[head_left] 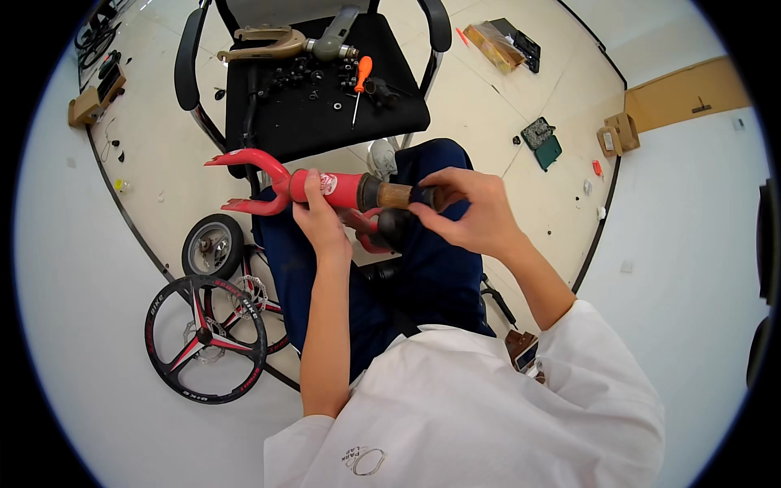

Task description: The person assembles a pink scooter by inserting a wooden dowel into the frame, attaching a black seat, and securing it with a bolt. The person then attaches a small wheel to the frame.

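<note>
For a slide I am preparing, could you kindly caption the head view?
The left hand grips a red bike fork; the right hand holds the end opposite its prongs, near a black armchair.

Wearer's clothing: white shirt [480, 407], fabric creased across the front. Short sleeves, loose and wide at the cuffs; left sleeve [294, 443] and right sleeve [594, 350] both plain white. Small dark line print [364, 461] with lettering and a rounded outline, on the wearer's left of the shirt front. Trousers [443, 281]: dark navy blue, matte. Forearms bare; left hand [323, 226] and right hand [482, 210] ungloved.
</note>
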A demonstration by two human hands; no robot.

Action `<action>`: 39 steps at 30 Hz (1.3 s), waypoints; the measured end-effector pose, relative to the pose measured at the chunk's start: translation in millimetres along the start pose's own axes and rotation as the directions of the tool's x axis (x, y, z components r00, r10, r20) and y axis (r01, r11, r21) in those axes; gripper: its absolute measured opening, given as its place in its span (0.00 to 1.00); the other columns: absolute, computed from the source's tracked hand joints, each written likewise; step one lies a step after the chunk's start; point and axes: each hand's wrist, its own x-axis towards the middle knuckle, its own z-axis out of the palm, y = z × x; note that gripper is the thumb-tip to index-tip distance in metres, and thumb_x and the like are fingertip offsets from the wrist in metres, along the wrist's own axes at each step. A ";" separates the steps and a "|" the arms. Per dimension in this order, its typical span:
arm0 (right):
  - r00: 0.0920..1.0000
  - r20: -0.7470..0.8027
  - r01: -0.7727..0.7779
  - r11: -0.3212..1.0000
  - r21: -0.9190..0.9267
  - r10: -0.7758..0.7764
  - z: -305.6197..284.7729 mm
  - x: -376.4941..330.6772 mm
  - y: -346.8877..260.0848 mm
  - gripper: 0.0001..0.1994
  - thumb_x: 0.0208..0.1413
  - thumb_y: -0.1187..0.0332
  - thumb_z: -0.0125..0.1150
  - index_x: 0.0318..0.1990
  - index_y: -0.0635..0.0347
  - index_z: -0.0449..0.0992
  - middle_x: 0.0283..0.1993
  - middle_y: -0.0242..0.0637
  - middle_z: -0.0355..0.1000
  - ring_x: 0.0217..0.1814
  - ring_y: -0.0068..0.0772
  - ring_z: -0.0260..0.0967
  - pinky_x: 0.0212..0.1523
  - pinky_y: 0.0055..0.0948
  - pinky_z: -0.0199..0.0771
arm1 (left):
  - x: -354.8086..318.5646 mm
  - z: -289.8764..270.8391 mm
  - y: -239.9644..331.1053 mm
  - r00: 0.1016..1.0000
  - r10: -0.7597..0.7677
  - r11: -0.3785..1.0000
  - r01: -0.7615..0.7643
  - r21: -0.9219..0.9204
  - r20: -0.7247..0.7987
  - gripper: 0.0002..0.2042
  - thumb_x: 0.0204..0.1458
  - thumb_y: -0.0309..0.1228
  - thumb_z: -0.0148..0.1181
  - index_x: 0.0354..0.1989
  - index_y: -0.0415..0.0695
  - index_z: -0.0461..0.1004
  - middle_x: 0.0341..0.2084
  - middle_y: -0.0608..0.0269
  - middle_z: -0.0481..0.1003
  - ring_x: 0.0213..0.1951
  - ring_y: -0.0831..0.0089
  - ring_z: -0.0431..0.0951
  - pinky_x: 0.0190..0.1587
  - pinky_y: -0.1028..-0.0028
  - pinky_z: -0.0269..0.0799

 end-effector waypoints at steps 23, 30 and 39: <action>0.930 0.367 0.074 0.992 -0.099 -0.033 34.9 48.4 -6.9 0.25 0.49 0.54 0.69 0.43 0.70 0.74 0.34 0.52 0.76 0.33 0.46 0.77 0.37 0.33 0.76 | 9.7 -15.7 -7.7 1.000 0.010 1.000 -0.010 0.010 -0.010 0.14 0.58 0.41 0.57 0.41 0.42 0.70 0.32 0.68 0.72 0.36 0.79 0.73 0.44 0.74 0.67; 0.963 0.263 0.080 0.992 -0.094 -0.053 31.2 32.7 0.3 0.21 0.49 0.59 0.70 0.40 0.69 0.72 0.28 0.50 0.73 0.32 0.51 0.73 0.35 0.40 0.72 | 1.2 1.7 -6.9 0.998 0.054 0.998 -0.053 0.029 -0.023 0.13 0.58 0.40 0.58 0.38 0.42 0.70 0.30 0.69 0.72 0.32 0.79 0.73 0.39 0.76 0.69; 0.922 0.235 0.358 0.910 -0.211 -0.308 29.7 26.5 4.4 0.20 0.46 0.65 0.70 0.45 0.65 0.73 0.35 0.43 0.73 0.35 0.44 0.73 0.35 0.35 0.75 | 1.7 0.7 -6.9 0.999 0.012 1.000 -0.013 -0.021 -0.035 0.13 0.58 0.41 0.58 0.37 0.42 0.70 0.29 0.68 0.73 0.30 0.80 0.74 0.36 0.77 0.70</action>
